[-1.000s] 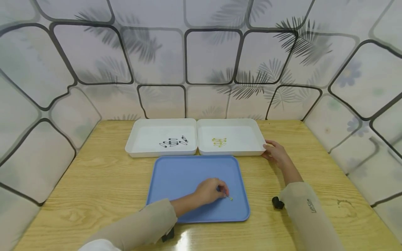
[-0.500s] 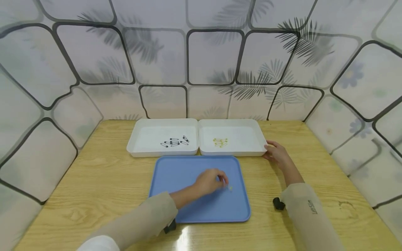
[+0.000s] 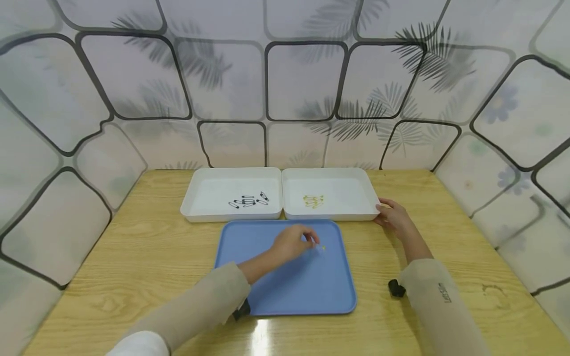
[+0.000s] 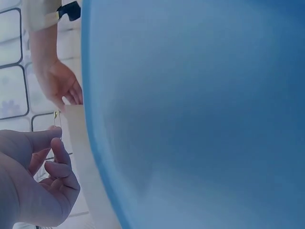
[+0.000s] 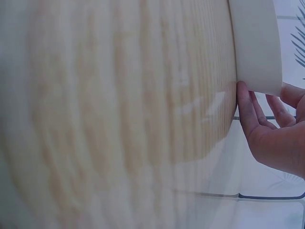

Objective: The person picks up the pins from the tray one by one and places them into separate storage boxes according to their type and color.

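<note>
Above the blue tray, my left hand pinches a yellow safety pin between thumb and fingertips. In the left wrist view the safety pin stands up from the fingertips of the left hand. My right hand holds the near right corner of the right white tray. In the right wrist view the fingers lie against the tray's end wall. Yellow safety pins lie in the right white tray, and black safety pins in the left white tray.
Both white trays stand side by side behind the blue tray on a wooden table. A patterned cloth wall closes off the back and both sides.
My left hand has moved forward over the blue tray, toward the white trays, carrying the yellow safety pin. The right hand has stayed at the tray corner.
</note>
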Demonstrator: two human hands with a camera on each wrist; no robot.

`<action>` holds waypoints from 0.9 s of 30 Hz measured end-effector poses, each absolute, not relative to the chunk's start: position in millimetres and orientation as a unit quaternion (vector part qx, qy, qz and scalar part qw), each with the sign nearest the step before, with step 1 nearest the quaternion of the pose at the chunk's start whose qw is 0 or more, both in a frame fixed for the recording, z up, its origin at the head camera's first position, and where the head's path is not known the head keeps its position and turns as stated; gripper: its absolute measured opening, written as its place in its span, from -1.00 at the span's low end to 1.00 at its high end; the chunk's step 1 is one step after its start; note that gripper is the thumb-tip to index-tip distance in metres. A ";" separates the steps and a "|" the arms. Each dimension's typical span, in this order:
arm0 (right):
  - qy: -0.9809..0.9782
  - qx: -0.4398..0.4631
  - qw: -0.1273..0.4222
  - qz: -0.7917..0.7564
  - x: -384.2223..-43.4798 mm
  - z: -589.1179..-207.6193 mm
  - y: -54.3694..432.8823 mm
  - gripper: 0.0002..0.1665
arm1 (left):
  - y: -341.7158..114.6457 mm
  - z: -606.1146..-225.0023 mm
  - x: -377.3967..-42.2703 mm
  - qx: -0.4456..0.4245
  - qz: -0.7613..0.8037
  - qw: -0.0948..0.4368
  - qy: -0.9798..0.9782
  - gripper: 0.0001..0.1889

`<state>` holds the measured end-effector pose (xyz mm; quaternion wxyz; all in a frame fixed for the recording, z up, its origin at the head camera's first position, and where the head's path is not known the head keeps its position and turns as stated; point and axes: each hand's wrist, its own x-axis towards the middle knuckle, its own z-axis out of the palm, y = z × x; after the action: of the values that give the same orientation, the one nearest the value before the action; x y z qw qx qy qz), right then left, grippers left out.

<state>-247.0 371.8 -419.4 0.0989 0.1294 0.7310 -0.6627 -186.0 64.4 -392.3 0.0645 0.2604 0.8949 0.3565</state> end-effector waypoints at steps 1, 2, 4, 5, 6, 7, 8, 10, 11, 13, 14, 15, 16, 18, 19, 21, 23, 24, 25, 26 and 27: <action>0.730 0.129 0.101 -0.664 -246.4 -418.7 371.7 -0.35 | 64.3 -391.0 -187.0 0.258 0.358 0.067 0.895 -0.92; 0.729 0.129 0.102 -0.664 -245.9 -418.1 371.5 -0.35 | 64.4 -390.3 -188.2 0.257 0.359 0.066 0.895 -0.92; 0.730 0.124 0.109 -0.663 -245.0 -417.1 371.4 -0.35 | 64.9 -388.4 -190.1 0.254 0.361 0.063 0.895 -0.92; 0.730 0.123 0.111 -0.663 -244.9 -417.1 371.3 -0.34 | 65.1 -387.6 -191.1 0.252 0.363 0.062 0.895 -0.92; 0.728 0.125 0.111 -0.665 -245.0 -417.2 371.4 -0.34 | 65.5 -386.6 -192.1 0.250 0.366 0.060 0.894 -0.92; 0.727 0.126 0.112 -0.666 -245.2 -417.4 371.6 -0.34 | 65.9 -385.6 -193.1 0.249 0.367 0.059 0.894 -0.92; 0.726 0.128 0.112 -0.666 -245.4 -417.7 371.6 -0.34 | 66.4 -384.5 -194.2 0.248 0.367 0.056 0.895 -0.92; 0.726 0.130 0.113 -0.666 -245.6 -417.9 371.8 -0.34 | 67.1 -382.1 -196.3 0.245 0.364 0.050 0.897 -0.92; 0.726 0.131 0.113 -0.666 -245.7 -418.0 371.9 -0.34 | 67.4 -381.3 -197.6 0.243 0.362 0.048 0.899 -0.92; 0.725 0.132 0.112 -0.667 -246.1 -418.4 372.6 -0.34 | 67.6 -380.2 -200.1 0.240 0.359 0.045 0.901 -0.93; 0.724 0.133 0.111 -0.668 -246.1 -418.3 372.6 -0.34 | 67.4 -379.8 -201.3 0.239 0.359 0.043 0.901 -0.93; 0.723 0.133 0.110 -0.669 -245.9 -418.2 372.8 -0.35 | 67.4 -379.7 -202.4 0.238 0.360 0.040 0.901 -0.93; 0.722 0.134 0.109 -0.670 -246.0 -418.2 373.1 -0.35 | 67.5 -379.5 -203.4 0.237 0.363 0.040 0.900 -0.94; 0.721 0.135 0.109 -0.671 -246.1 -418.3 373.5 -0.35 | 68.0 -379.0 -205.7 0.232 0.369 0.039 0.899 -0.95; 0.721 0.135 0.108 -0.671 -246.0 -418.1 373.5 -0.35 | 68.3 -378.9 -206.6 0.229 0.369 0.036 0.900 -0.95; 0.721 0.133 0.108 -0.671 -245.8 -417.8 373.4 -0.35 | 69.2 -377.8 -208.6 0.223 0.368 0.031 0.902 -0.96; 0.723 0.131 0.109 -0.669 -245.7 -417.6 372.8 -0.35 | 70.2 -377.1 -210.8 0.218 0.361 0.027 0.906 -0.95; 0.725 0.130 0.110 -0.667 -245.7 -417.6 372.7 -0.35 | 70.7 -376.6 -211.9 0.216 0.360 0.024 0.907 -0.95; 0.725 0.130 0.109 -0.667 -245.8 -417.5 372.4 -0.35 | 71.2 -376.3 -213.0 0.216 0.358 0.020 0.908 -0.94; 0.726 0.131 0.109 -0.666 -245.8 -417.5 372.2 -0.34 | 71.7 -375.9 -214.2 0.214 0.357 0.017 0.909 -0.94; 0.726 0.133 0.109 -0.666 -246.1 -417.7 372.0 -0.35 | 72.5 -375.8 -215.6 0.212 0.356 0.013 0.910 -0.94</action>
<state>-246.1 372.0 -417.7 0.1090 0.1327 0.7263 -0.6656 -215.6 72.5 -375.8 0.0133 0.2116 0.9100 0.3563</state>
